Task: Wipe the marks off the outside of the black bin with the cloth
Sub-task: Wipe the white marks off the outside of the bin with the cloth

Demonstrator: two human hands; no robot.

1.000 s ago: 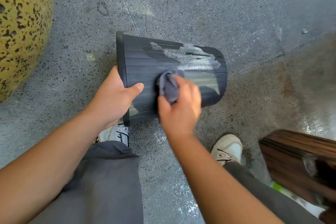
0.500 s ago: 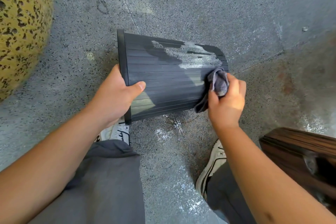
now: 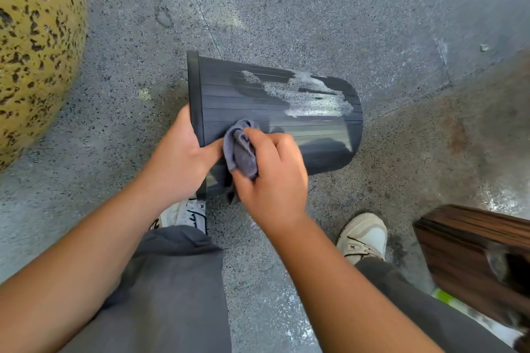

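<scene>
The black ribbed bin lies on its side on the speckled floor, rim to the left and base to the right. A whitish patch of marks covers its upper far side. My left hand grips the rim, thumb lying along the bin's wall. My right hand holds a bunched grey cloth pressed against the wall close to the rim, right beside my left thumb. The bin's mouth faces away and its inside is hidden.
A large yellow speckled ball-shaped stone stands at the left. A dark wooden box sits at the lower right. My two shoes and grey trouser legs are just below the bin. Grey floor spreads beyond it.
My right hand swept the cloth from the bin's middle to its base end, then back left to the rim end. My left hand has kept its grip on the rim.
</scene>
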